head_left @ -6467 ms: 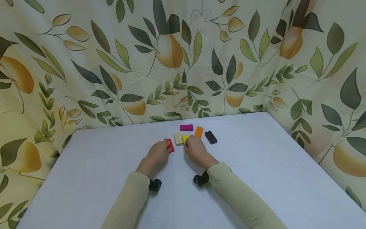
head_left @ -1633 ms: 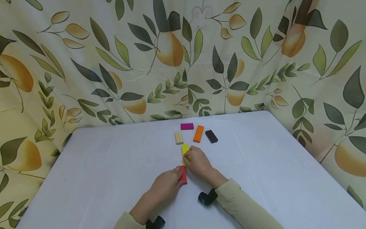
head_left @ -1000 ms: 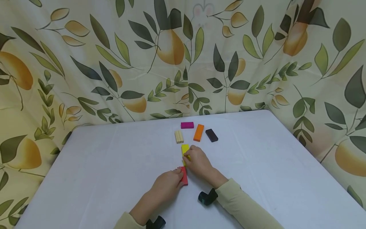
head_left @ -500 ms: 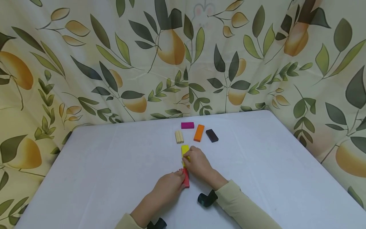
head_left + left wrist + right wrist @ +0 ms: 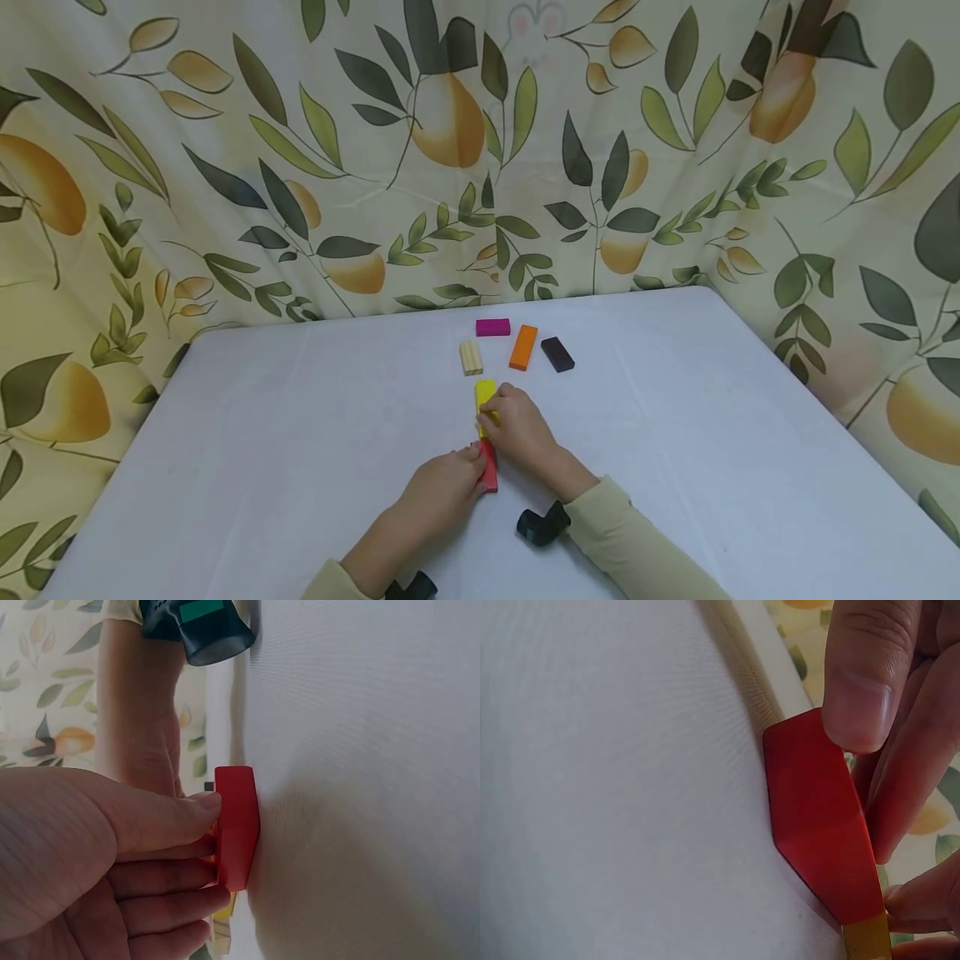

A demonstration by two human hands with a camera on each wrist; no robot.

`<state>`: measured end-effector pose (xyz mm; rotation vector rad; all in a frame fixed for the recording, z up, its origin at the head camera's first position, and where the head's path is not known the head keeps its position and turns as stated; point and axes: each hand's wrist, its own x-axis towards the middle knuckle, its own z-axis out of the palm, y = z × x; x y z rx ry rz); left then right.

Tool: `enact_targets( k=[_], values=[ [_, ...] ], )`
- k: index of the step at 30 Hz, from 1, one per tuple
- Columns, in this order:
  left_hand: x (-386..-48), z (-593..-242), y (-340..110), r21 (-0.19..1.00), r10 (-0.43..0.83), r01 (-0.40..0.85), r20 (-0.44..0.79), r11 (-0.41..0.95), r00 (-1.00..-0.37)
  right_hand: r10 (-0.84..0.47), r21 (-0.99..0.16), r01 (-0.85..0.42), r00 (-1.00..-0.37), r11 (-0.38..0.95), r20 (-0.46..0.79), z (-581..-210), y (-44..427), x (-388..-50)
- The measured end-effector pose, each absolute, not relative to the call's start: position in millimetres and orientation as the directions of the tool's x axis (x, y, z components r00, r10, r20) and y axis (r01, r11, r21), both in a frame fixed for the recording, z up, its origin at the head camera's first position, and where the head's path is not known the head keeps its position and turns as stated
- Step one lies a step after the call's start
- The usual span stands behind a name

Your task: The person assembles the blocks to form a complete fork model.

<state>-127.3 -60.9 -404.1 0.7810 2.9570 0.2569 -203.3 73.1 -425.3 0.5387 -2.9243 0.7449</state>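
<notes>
Near the middle of the white tabletop point(image 5: 300, 467), two blocks are lying end to end. Clock readings follow the head view, 12 o'clock pointing away from the person.

Red block point(image 5: 490, 472): lying nearer the person. Yellow block point(image 5: 485, 392): lying at its 12 o'clock, the facing ends appearing to touch, the right wrist view agreeing.

Left hand point(image 5: 441, 483): sitting at about 8 o'clock of the red block and pinching it, grip narrow. From the left wrist, the thumb is touching the block close to one end and a fingertip is touching it close to the other.

Right hand point(image 5: 519, 427): sitting at about 4 o'clock of the yellow block and pinching it, grip narrow; the hand is partly covering the block.

Remaining blocks, read from the yellow one: cream block point(image 5: 471, 358) resting between 11 and 12 o'clock, magenta block point(image 5: 492, 327) resting farther off at 12, orange block point(image 5: 522, 347) resting at 1, dark block point(image 5: 557, 354) resting at 2. All four are lying apart from one another.

Both wrists are carrying black cameras point(image 5: 543, 523). Fruit-and-leaf curtain point(image 5: 442, 196): hanging beyond the table's far edge.
</notes>
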Motion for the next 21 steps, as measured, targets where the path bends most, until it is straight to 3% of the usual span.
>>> enact_targets(
  k=[21],
  values=[
    [-127.1, -407.2, -57.4, 0.179, 0.494, 0.474, -0.083, 0.862, -0.866, -0.338, -0.464, -0.387, -0.922, 0.797, 0.189, -430.2, 72.4, -201.3]
  ],
)
